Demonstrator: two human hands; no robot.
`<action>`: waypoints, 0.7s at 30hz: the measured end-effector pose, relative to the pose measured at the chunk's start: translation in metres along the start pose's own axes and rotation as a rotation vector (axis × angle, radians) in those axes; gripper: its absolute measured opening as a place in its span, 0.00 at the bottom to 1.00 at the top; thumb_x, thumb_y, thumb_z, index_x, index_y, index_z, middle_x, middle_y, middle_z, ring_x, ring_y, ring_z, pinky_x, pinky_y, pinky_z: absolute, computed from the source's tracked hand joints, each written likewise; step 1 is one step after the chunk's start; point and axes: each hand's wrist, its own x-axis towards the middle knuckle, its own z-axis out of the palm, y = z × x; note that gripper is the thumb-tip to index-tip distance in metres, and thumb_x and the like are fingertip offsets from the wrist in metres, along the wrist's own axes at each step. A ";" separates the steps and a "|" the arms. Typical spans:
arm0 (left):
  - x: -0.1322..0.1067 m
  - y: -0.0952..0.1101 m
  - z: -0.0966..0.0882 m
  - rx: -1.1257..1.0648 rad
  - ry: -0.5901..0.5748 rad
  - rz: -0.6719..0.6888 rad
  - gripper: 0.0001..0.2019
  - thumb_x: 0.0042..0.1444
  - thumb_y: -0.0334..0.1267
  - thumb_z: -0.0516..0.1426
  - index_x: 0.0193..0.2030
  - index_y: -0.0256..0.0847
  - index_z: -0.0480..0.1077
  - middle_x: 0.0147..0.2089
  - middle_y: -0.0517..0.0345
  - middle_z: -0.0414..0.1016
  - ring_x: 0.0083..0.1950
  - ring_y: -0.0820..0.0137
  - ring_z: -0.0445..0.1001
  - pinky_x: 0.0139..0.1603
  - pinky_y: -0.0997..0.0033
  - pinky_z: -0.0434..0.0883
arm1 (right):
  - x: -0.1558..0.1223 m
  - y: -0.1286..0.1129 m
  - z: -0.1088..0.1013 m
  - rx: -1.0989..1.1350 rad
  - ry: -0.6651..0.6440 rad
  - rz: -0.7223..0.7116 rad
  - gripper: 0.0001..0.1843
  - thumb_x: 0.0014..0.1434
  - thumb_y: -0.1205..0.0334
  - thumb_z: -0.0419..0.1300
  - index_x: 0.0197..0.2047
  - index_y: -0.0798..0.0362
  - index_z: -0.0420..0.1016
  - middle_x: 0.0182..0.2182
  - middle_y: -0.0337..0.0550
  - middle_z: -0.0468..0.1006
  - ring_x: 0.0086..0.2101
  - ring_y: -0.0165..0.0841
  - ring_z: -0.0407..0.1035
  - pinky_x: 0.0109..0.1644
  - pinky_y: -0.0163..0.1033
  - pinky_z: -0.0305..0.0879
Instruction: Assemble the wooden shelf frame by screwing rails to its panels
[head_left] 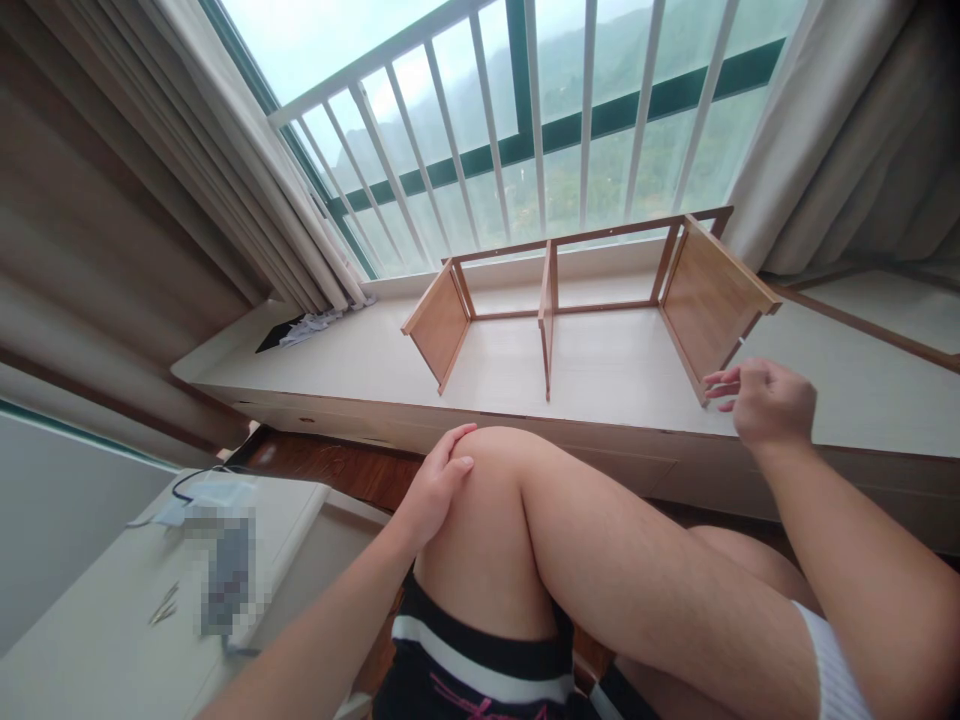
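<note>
A wooden shelf frame [549, 315] lies on the white window ledge, with three upright boards joined by rails along the back. My right hand [772, 400] is at the front lower corner of its right-hand board [712, 285]. The fingers are loosely bent and apart, and nothing shows between them; whether they touch the wood is hard to tell. A small pale piece [741, 341] sticks out at that board's front edge. On my raised knee rests my left hand [439, 485], fingers stretched out and holding nothing.
Behind the ledge [360, 365] is a window with a white railing [487, 90]. Beige curtains [255, 200] hang at both sides. To the left, a white table [97, 610] bears small metal pieces [165, 605] and a blurred-out object [229, 580]. More wooden bars [870, 325] lie at right.
</note>
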 end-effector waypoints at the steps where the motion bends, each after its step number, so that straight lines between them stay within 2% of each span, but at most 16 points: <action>1: 0.000 -0.001 0.000 -0.014 -0.004 -0.004 0.26 0.56 0.40 0.51 0.63 0.44 0.65 0.63 0.55 0.68 0.63 0.56 0.64 0.62 0.61 0.61 | 0.000 0.001 0.000 0.014 -0.012 -0.005 0.14 0.58 0.62 0.48 0.23 0.54 0.67 0.29 0.54 0.79 0.21 0.32 0.73 0.18 0.31 0.63; 8: -0.001 0.001 0.002 -0.054 -0.010 0.017 0.24 0.59 0.40 0.49 0.62 0.45 0.66 0.62 0.57 0.68 0.63 0.58 0.63 0.64 0.62 0.58 | 0.000 0.008 -0.004 0.044 -0.043 -0.017 0.13 0.57 0.62 0.49 0.24 0.54 0.68 0.28 0.54 0.79 0.21 0.32 0.73 0.18 0.31 0.63; 13: -0.001 0.005 0.005 0.019 0.009 0.015 0.25 0.57 0.44 0.55 0.62 0.46 0.65 0.62 0.55 0.68 0.63 0.57 0.64 0.63 0.63 0.60 | -0.001 0.007 -0.005 0.034 -0.057 -0.015 0.14 0.58 0.62 0.49 0.24 0.55 0.68 0.28 0.53 0.79 0.21 0.32 0.73 0.17 0.30 0.63; 21: 0.001 0.003 0.003 -0.006 -0.042 0.020 0.26 0.56 0.40 0.55 0.63 0.44 0.64 0.63 0.55 0.66 0.64 0.57 0.63 0.64 0.61 0.59 | 0.000 0.009 -0.009 0.020 -0.069 0.005 0.13 0.57 0.61 0.49 0.24 0.55 0.67 0.29 0.54 0.79 0.21 0.32 0.73 0.17 0.29 0.63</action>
